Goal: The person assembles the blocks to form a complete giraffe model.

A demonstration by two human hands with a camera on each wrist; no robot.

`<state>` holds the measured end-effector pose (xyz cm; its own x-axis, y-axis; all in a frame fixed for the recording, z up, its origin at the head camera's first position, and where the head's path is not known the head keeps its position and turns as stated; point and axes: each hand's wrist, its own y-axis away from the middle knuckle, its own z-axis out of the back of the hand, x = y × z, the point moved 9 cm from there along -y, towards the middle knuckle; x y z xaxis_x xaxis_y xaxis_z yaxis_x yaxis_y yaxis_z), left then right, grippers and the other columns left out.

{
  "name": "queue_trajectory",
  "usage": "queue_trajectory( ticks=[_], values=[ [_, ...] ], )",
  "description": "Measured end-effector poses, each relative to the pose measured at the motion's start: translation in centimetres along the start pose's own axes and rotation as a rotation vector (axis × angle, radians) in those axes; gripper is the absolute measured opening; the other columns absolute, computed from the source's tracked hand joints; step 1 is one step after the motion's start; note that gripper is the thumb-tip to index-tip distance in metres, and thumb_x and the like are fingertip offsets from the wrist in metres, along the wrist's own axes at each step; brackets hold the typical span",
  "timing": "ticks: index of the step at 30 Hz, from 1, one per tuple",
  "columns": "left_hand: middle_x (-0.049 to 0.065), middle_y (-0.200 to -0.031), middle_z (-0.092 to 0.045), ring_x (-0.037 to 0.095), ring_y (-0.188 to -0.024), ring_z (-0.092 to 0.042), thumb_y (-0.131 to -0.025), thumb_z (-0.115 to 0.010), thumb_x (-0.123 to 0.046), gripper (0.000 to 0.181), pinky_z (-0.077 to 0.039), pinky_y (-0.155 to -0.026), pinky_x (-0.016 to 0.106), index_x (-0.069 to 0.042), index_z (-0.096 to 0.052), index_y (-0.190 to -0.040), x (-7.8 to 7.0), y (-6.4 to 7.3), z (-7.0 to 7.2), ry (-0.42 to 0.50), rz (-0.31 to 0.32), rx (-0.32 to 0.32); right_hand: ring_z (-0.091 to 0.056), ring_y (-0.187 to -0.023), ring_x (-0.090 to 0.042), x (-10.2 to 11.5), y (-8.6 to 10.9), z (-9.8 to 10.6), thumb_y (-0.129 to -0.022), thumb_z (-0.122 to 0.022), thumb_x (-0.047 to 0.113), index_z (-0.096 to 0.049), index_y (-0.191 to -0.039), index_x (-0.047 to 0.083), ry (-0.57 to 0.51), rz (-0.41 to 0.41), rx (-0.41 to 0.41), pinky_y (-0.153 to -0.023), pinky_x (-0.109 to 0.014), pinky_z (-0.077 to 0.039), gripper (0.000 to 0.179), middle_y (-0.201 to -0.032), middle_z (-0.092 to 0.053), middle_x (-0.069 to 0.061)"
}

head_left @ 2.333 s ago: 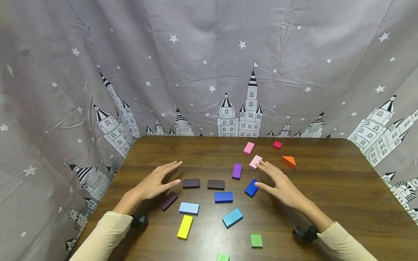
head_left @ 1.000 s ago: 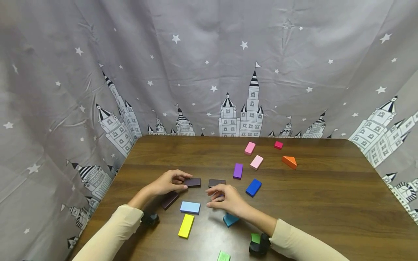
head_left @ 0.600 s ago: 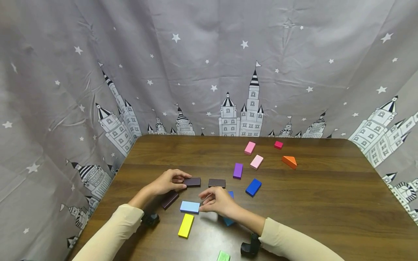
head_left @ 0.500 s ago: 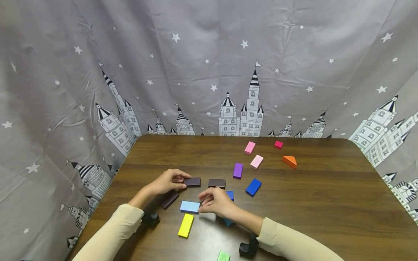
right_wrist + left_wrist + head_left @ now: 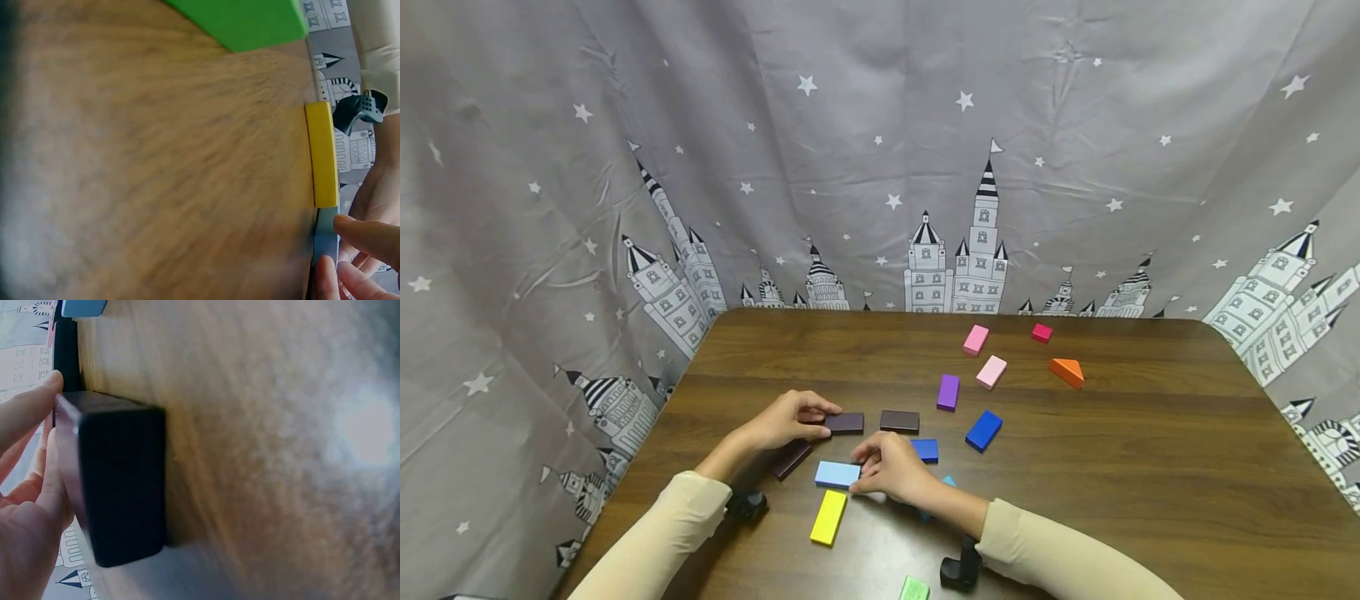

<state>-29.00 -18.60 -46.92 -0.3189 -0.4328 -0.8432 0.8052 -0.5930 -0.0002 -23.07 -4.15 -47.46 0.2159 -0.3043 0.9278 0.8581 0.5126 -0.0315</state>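
Observation:
In the head view my left hand point(image 5: 786, 419) pinches the left end of a dark brown toy block point(image 5: 847, 423) lying flat on the table. A second dark brown block point(image 5: 792, 460) sits slantwise below that wrist; it looms large in the left wrist view, with the held block point(image 5: 67, 353) behind it. My right hand point(image 5: 897, 472) has thumb and fingers at both long sides of a light blue block's right end point(image 5: 835, 474). In the right wrist view its thumb and fingertips meet this light blue block point(image 5: 327, 234), just beyond a yellow block point(image 5: 322, 156).
A third dark block point(image 5: 899, 422) and a blue block point(image 5: 927, 451) lie near the right hand; a brighter-blue block is partly under that forearm. Purple point(image 5: 948, 392), pink, red and orange point(image 5: 1067, 372) blocks lie farther back. A light green block point(image 5: 914, 588) is at the front.
Both hands were spread above the table. The left came down onto the dark brown block; the right swept left past the blue blocks and closed on the light blue block's end.

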Motion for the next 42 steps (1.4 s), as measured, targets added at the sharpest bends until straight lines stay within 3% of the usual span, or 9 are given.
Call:
queue_trajectory(
  ticks=[6, 14, 21, 30, 37, 42],
  values=[
    [0.025, -0.119, -0.063, 0.04, -0.114, -0.06, -0.089, -0.071, 0.004, 0.033, -0.05, -0.096, 0.038, 0.013, -0.064, -0.12, -0.4, 0.2, -0.4, 0.008, -0.014, 0.02, -0.062, -0.07, -0.015, 0.2, -0.2, -0.1, -0.067, -0.089, -0.006, -0.071, -0.09, -0.006, 0.069, 0.037, -0.012, -0.061, -0.017, -0.051, 0.029, -0.085, -0.062, -0.007],
    [0.026, -0.117, -0.064, 0.041, -0.115, -0.058, -0.087, -0.072, 0.007, 0.033, -0.049, -0.097, 0.039, 0.015, -0.064, -0.118, -0.7, 0.4, -0.7, 0.042, -0.041, 0.034, -0.06, -0.067, -0.009, 0.3, -0.1, 0.2, -0.067, -0.089, -0.006, -0.071, -0.088, -0.007, 0.111, 0.066, -0.037, -0.06, -0.017, -0.051, 0.027, -0.083, -0.061, -0.006],
    [0.025, -0.116, -0.065, 0.037, -0.113, -0.06, -0.087, -0.073, 0.006, 0.033, -0.051, -0.095, 0.038, 0.014, -0.065, -0.118, -0.8, 0.4, -1.0, 0.032, -0.054, 0.059, -0.061, -0.066, -0.006, 0.3, -0.2, 0.6, -0.067, -0.088, -0.007, -0.071, -0.087, -0.006, 0.12, 0.084, -0.056, -0.06, -0.018, -0.052, 0.026, -0.085, -0.061, -0.007],
    [0.022, -0.116, -0.065, 0.032, -0.111, -0.061, -0.087, -0.074, 0.002, 0.036, -0.052, -0.094, 0.034, 0.012, -0.066, -0.12, -1.1, 0.4, -1.5, 0.029, -0.056, 0.102, -0.064, -0.066, -0.011, 0.3, -0.3, 0.8, -0.066, -0.09, -0.006, -0.072, -0.086, -0.004, 0.152, 0.101, -0.077, -0.059, -0.017, -0.051, 0.027, -0.083, -0.062, -0.007],
    [0.02, -0.114, -0.065, 0.021, -0.108, -0.062, -0.088, -0.074, 0.0, 0.035, -0.053, -0.091, 0.032, 0.013, -0.066, -0.119, -1.9, 0.7, -1.7, 0.014, -0.163, 0.13, -0.063, -0.066, -0.013, 0.3, -0.2, 0.9, -0.064, -0.09, -0.007, -0.072, -0.085, -0.004, 0.15, 0.091, -0.083, -0.059, -0.017, -0.051, 0.027, -0.082, -0.061, -0.006],
    [0.02, -0.115, -0.066, 0.028, -0.109, -0.062, -0.088, -0.074, 0.0, 0.034, -0.052, -0.093, 0.035, 0.011, -0.066, -0.119, -1.5, 0.7, -1.8, 0.016, -0.102, 0.141, -0.063, -0.066, -0.014, 0.3, -0.1, 0.9, -0.065, -0.089, -0.007, -0.071, -0.085, -0.005, 0.136, 0.09, -0.072, -0.059, -0.018, -0.052, 0.027, -0.082, -0.061, -0.007]
  ],
)
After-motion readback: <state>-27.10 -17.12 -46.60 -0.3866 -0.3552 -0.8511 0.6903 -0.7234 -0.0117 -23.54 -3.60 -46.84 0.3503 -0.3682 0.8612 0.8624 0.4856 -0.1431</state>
